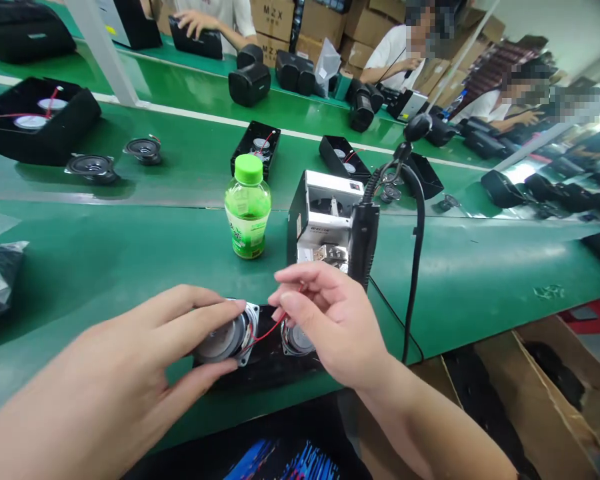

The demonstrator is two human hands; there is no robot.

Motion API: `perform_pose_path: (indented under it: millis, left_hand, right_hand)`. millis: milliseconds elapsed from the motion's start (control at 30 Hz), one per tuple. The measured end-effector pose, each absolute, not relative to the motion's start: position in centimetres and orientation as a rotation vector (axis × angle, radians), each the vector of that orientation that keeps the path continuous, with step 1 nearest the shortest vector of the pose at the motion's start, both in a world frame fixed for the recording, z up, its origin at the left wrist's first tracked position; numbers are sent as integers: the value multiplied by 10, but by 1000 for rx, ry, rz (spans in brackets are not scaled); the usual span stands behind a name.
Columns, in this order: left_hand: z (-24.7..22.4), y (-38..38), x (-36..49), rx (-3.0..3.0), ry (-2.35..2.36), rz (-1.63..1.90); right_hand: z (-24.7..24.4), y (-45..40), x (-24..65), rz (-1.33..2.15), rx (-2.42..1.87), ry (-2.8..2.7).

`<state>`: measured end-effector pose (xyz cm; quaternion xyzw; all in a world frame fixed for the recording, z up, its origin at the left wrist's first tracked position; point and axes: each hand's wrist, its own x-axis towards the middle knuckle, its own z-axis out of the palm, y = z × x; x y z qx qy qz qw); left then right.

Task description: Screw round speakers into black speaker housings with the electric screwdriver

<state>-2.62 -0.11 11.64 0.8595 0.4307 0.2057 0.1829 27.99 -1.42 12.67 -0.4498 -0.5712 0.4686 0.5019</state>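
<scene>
My left hand (180, 340) grips a round metal-backed speaker (225, 341) by its rim, above the left part of a black housing (265, 370). From that speaker a red wire (269, 330) runs up to my right hand (325, 313), whose thumb and fingers pinch it. A second speaker (297, 339) sits in the housing, partly hidden under my right hand. Just behind my right hand stands a silver and black device (330, 213), with a black cabled tool (365, 240) upright at its right side.
A green-capped bottle (249, 213) stands behind the housing. Loose speakers (93, 168) and open black housings (40, 127) lie on the green conveyor (180, 153). A plastic bag (0, 277) is at left, cardboard boxes (545, 393) at lower right. Several people work across the line.
</scene>
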Motion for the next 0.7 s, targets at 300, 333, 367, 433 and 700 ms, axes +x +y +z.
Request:
perform_pose_path:
  millis: [300, 333, 367, 433, 700]
  left_hand:
    - [105, 7, 25, 2560, 954, 215]
    - [103, 7, 26, 2607, 971, 174]
    - [100, 8, 26, 2653, 985, 145]
    - [93, 9, 25, 2726, 988, 127]
    - [70, 12, 19, 2909, 888, 320]
  right_hand:
    - [111, -58, 324, 405, -1057, -2019]
    - [107, -60, 326, 374, -1095, -1995]
    - [103, -60, 327, 360, -1117, -1980]
    - [98, -60, 328, 370, -1112, -1996]
    - [95, -60, 341, 469, -1138, -2216]
